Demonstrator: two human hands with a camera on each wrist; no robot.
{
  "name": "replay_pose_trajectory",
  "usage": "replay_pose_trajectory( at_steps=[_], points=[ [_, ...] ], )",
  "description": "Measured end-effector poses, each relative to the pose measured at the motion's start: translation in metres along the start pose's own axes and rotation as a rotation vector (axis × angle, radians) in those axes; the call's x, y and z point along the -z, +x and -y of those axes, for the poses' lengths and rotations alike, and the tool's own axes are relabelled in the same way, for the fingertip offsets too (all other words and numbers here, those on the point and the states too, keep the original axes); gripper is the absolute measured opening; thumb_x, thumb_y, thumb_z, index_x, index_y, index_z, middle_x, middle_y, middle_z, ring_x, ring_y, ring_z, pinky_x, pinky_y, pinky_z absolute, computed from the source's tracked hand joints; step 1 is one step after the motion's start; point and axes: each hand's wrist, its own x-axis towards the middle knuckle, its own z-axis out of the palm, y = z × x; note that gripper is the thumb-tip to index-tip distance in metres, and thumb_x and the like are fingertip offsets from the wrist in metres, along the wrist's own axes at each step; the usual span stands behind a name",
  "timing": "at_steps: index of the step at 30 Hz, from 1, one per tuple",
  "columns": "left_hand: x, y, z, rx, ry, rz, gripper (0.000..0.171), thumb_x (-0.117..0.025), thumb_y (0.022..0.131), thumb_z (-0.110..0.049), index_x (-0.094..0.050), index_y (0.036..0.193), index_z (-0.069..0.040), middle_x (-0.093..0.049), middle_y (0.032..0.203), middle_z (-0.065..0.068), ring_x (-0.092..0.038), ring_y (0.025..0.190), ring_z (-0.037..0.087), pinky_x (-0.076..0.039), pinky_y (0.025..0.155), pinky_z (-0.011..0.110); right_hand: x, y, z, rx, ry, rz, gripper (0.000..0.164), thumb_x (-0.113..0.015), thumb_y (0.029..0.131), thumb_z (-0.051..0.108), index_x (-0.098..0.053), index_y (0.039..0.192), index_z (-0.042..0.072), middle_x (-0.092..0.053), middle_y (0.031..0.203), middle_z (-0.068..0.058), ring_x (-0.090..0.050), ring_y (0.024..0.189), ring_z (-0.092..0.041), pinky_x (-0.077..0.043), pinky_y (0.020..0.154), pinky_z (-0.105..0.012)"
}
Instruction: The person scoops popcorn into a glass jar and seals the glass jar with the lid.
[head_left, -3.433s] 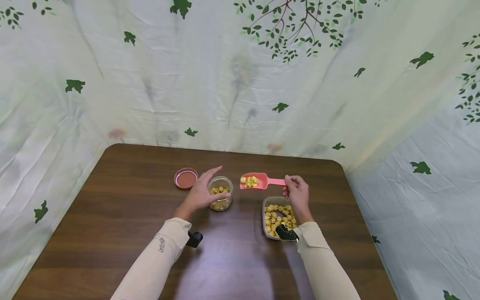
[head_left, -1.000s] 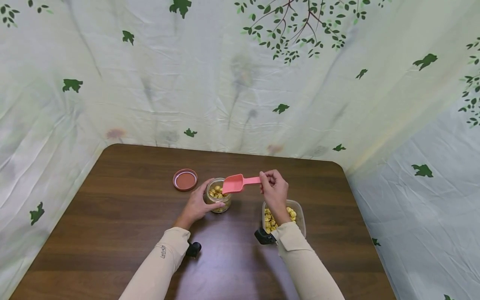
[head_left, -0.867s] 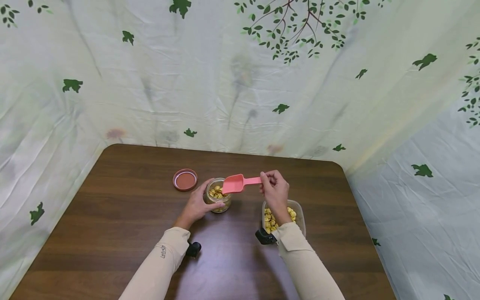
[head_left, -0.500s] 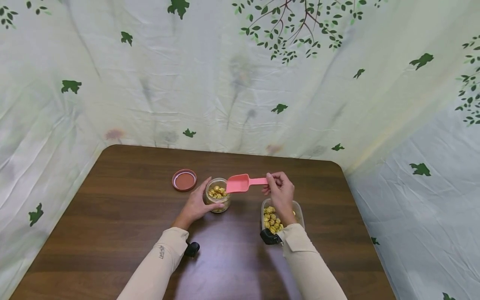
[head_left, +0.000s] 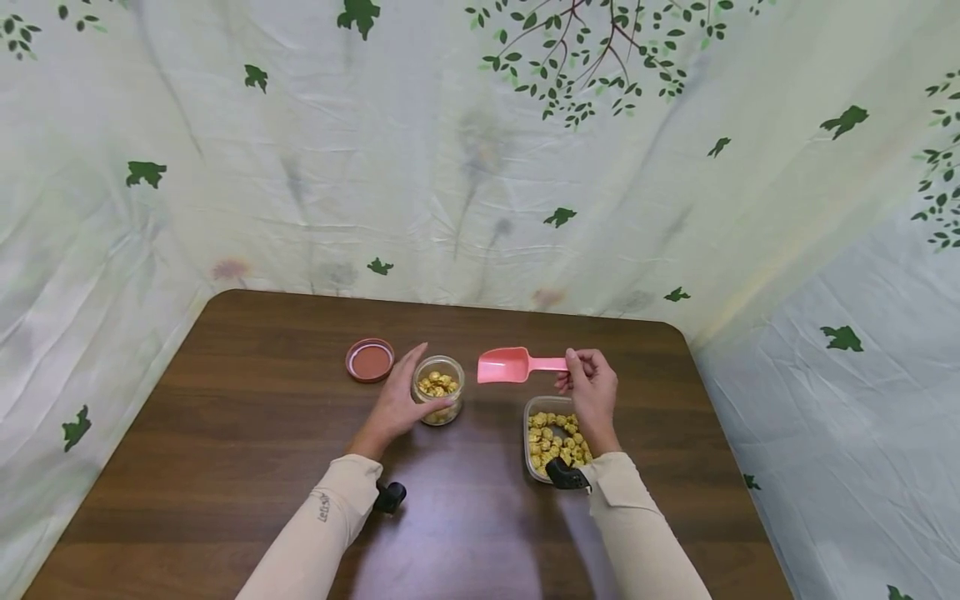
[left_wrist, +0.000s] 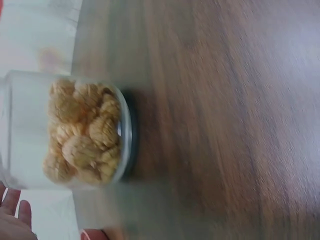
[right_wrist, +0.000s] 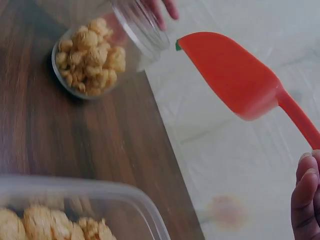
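Observation:
A glass jar (head_left: 438, 410) part-filled with popcorn (left_wrist: 82, 135) stands upright on the table. My left hand (head_left: 393, 408) is spread beside the jar, fingers straight behind it and thumb across its front in the head view. Between thumb and fingers my right hand (head_left: 594, 392) pinches the handle of a pink-red scoop (head_left: 504, 365). The scoop is level, its bowl bare, up in the air to the right of the jar. Under my right wrist sits a clear plastic tub (head_left: 528, 454) of popcorn, partly hidden by the hand and wrist camera.
A red jar lid (head_left: 371, 361) lies inner side up, behind and left of the jar. The brown wooden table (head_left: 247, 433) ends at a leaf-printed white curtain (head_left: 420, 167) along the back and sides.
The scoop held popcorn earlier; it was then tipped over the jar, and now it is bare. My right hand has drawn it right. My left hand gripped the jar and has loosened.

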Motion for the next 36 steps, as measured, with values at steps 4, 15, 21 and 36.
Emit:
replay_pose_trajectory(
  at_steps=[4,15,21,36],
  points=[
    [-0.002,0.001,-0.006,-0.013,-0.011,-0.002,0.098,-0.085,0.072,-0.033,-0.031,0.15,-0.012,-0.029,0.154,0.012,-0.025,0.141,0.031,-0.024,0.113,0.054,0.011,0.005,-0.015,-0.034,-0.011,-0.023,0.023,-0.053,0.099,0.011,-0.056,0.101,-0.011,-0.06,0.079,-0.033,-0.06,0.055,-0.018,-0.056,0.054,-0.028],
    [-0.012,0.005,-0.029,-0.146,-0.006,-0.031,0.095,-0.084,0.071,-0.035,-0.035,0.149,-0.01,-0.034,0.153,0.014,-0.021,0.143,0.03,-0.015,0.114,0.057,0.036,0.01,-0.044,-0.042,-0.012,-0.108,0.027,-0.055,0.099,0.022,-0.056,0.098,-0.006,-0.061,0.073,-0.02,-0.056,0.052,-0.009,-0.052,0.049,-0.023],
    [-0.019,0.005,-0.039,-0.245,0.019,-0.044,0.105,-0.064,0.071,-0.074,-0.038,0.147,-0.006,-0.039,0.15,0.015,-0.027,0.141,0.032,-0.019,0.112,0.058,0.045,0.008,-0.048,-0.045,-0.016,-0.14,0.027,-0.055,0.099,0.021,-0.056,0.095,-0.006,-0.061,0.067,-0.008,-0.056,0.05,-0.009,-0.051,0.046,-0.023],
    [-0.043,-0.004,-0.056,-0.341,0.005,0.05,0.09,-0.083,0.073,-0.031,-0.039,0.146,-0.005,-0.043,0.145,0.017,-0.038,0.134,0.033,-0.031,0.11,0.051,0.073,-0.004,-0.038,-0.082,-0.065,-0.18,0.022,-0.053,0.099,0.009,-0.055,0.096,-0.013,-0.059,0.071,-0.026,-0.054,0.049,-0.01,-0.049,0.046,-0.02]
  ],
)
